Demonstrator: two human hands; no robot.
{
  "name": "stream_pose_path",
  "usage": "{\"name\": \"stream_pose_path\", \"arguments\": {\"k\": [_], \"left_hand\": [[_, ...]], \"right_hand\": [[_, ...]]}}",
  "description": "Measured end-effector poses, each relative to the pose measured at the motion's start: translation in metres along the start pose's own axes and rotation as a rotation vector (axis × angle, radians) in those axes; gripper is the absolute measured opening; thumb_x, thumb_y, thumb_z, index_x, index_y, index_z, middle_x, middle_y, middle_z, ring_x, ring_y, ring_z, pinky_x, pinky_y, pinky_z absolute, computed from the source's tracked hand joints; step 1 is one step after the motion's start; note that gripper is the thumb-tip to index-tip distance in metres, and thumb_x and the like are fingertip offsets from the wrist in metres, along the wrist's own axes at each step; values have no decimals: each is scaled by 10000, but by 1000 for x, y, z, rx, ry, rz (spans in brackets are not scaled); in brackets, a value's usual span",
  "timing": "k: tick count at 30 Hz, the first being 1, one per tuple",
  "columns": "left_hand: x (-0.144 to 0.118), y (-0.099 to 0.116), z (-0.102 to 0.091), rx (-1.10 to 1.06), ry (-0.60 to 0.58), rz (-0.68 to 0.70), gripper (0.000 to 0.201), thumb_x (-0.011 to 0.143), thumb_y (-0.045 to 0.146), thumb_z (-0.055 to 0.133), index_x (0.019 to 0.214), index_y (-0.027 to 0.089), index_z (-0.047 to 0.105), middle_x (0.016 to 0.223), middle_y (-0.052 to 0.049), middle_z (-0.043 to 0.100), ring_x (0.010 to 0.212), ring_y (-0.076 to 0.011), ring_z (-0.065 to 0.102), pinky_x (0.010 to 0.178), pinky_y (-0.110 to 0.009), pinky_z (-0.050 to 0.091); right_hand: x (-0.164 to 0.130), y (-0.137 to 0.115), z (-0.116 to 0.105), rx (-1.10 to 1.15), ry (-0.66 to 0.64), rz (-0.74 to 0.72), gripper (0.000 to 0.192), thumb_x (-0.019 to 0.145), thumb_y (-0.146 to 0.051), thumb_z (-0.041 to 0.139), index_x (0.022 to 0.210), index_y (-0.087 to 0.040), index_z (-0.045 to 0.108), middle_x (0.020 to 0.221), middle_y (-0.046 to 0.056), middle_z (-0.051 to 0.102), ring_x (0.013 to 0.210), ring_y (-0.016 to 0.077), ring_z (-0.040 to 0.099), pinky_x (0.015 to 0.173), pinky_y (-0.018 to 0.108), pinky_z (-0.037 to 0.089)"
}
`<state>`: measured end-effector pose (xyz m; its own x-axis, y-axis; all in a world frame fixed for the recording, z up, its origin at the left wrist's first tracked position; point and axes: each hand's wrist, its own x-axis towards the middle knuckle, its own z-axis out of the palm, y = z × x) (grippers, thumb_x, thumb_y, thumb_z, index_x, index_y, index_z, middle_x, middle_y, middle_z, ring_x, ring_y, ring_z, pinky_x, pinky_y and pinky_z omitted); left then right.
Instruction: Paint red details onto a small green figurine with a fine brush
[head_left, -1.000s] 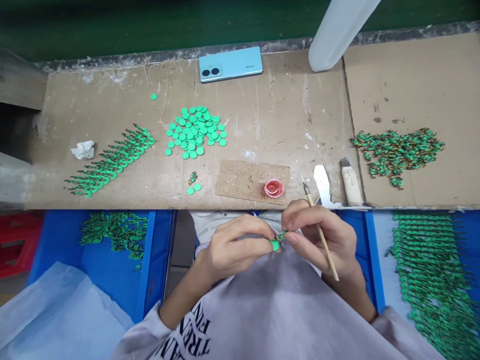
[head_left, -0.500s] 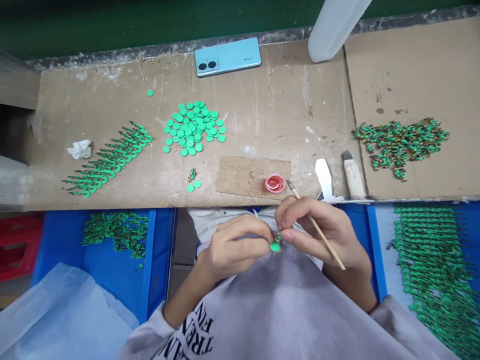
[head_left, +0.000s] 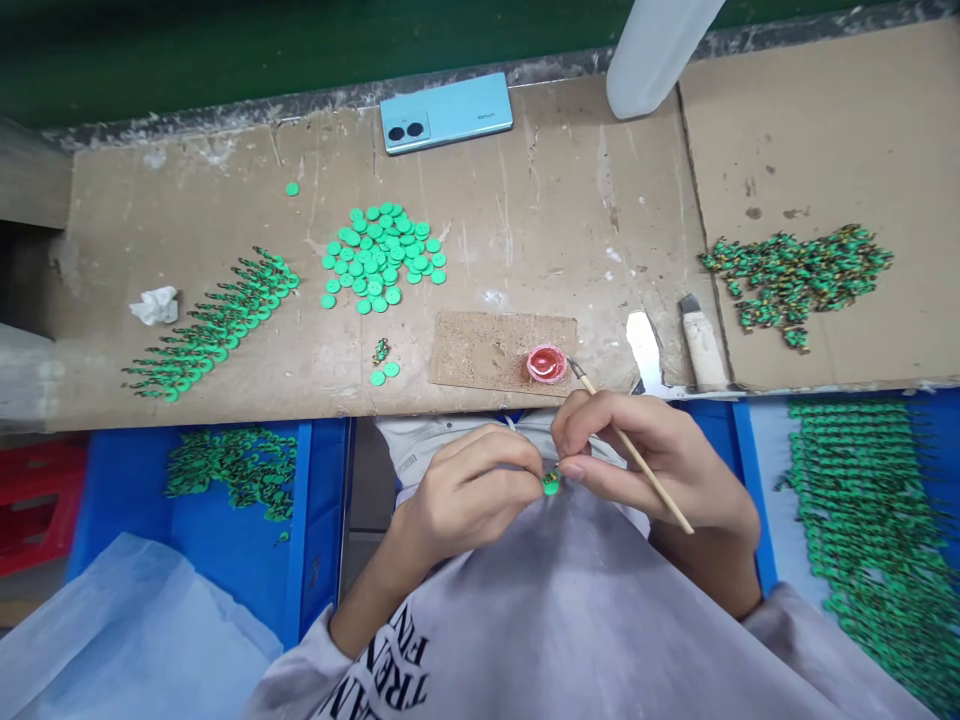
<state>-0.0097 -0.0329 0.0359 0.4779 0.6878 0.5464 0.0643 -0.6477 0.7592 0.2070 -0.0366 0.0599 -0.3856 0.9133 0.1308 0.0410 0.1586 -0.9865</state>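
Green and small, a disc-shaped piece (head_left: 551, 485) sits pinched between the fingertips of both hands, held over the person's lap just in front of the table (head_left: 525, 200) edge. The left hand (head_left: 469, 495) grips it from the left with thumb and fingers closed on it. The right hand (head_left: 652, 460) presses on it from the right while also clasping a thin wooden brush (head_left: 630, 450), whose dark tip lies just beside a small red paint cap (head_left: 547, 363) on a cork pad (head_left: 487, 352). Farther back lie a heap of loose green discs (head_left: 382, 255), a row of finished pieces (head_left: 214, 325) and a light blue phone (head_left: 446, 110).
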Motion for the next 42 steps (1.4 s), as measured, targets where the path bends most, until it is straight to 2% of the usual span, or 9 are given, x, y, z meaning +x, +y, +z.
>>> {"name": "stream_pose_path", "arguments": {"k": [5,17,25,33,42], "left_hand": [[1,1,0,-7,-6,-27,161,894,1,721,906,152,667,879,-52,745,799,-153,712,746,-299,640],[-1,-2,3,-86,-18,-46,130,903,65,740,891,174,670,835,-35,751,754,-151,710,704,-281,616],[1,-6,5,-248,63,-80,167,865,136,824,835,171,663,817,-27,747,696,-138,719,662,-248,604],[-1,-3,10,-281,102,-105,152,871,177,829,830,172,682,815,-27,755,709,-142,730,686,-258,614],[1,3,5,-118,60,-39,135,919,139,759,850,176,649,811,-37,756,717,-147,722,674,-265,631]], "right_hand": [[-1,-1,0,-26,-11,8,97,989,-212,690,912,-228,633,808,-7,654,719,136,629,643,266,531],[2,-3,0,-42,-47,34,133,1002,-271,687,892,-218,633,768,-6,657,676,135,610,622,262,521],[-1,2,14,72,103,22,128,957,-302,765,904,-228,676,799,2,707,704,149,674,643,274,568],[-8,7,27,179,228,20,99,930,-295,798,901,-239,721,823,11,730,726,164,683,656,297,575],[-10,7,27,113,232,-20,54,941,-244,774,914,-247,727,812,14,722,752,176,684,667,311,576]]}}
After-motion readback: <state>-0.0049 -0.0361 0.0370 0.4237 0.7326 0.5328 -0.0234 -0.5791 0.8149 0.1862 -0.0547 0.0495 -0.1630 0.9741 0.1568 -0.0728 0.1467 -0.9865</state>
